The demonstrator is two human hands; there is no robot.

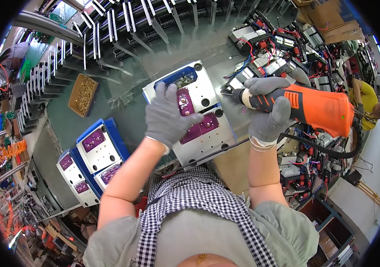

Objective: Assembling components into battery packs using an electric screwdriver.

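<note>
My right hand (270,107), in a grey glove, is wrapped round an orange and black electric screwdriver (321,109). The tool lies level, its tip pointing left over the bench. My left hand (170,115), also gloved, is open above a metal panel (205,149), with thumb and fingers spread. Its fingertips are near a blue tray (189,73) of small screws set at the panel's far end. Purple plates (184,102) dotted with small fasteners lie on the panel, partly hidden by this hand.
More panels with purple plates (94,139) in blue holders stand at the left. A cardboard box (83,95) of small brass-coloured parts sits behind them. Metal racks (154,26) line the back. Wired assemblies (283,49) crowd the right. A black cable (323,149) hangs from the screwdriver.
</note>
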